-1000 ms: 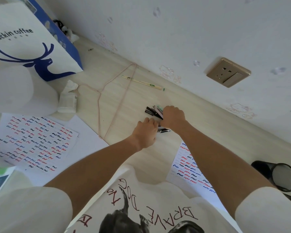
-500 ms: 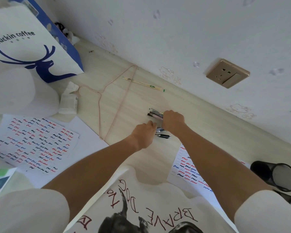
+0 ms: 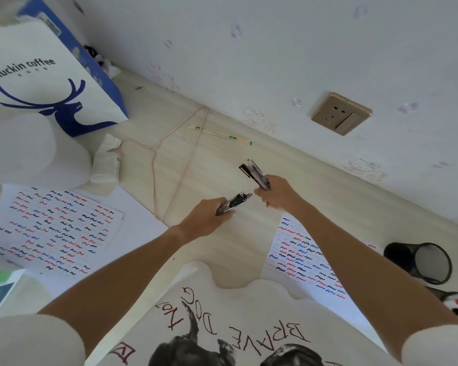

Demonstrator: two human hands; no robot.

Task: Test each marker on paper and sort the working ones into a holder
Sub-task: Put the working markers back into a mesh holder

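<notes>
My left hand (image 3: 205,220) grips a small bundle of dark markers (image 3: 234,202) whose tips point up and right. My right hand (image 3: 276,195) grips a second bundle of markers (image 3: 254,174), which sticks out up and left from the fist. Both hands are lifted above the pale wooden floor, a short gap between them. A sheet of test paper (image 3: 302,256) covered in red, blue and black squiggles lies under my right forearm. The black mesh holder (image 3: 421,262) lies tipped on its side at the far right, mouth facing me.
A larger squiggle-covered sheet (image 3: 50,231) lies at left on white paper. A pink wire hanger (image 3: 169,165), a wrapped pair of chopsticks (image 3: 220,133), a tissue pack (image 3: 106,162) and a Luckin Coffee bag (image 3: 50,80) sit further back. The wall with a socket (image 3: 341,113) runs close behind.
Both hands have gathered the markers off the floor and lifted them; the pile is now split, one bundle in each hand, and the hands have moved slightly apart.
</notes>
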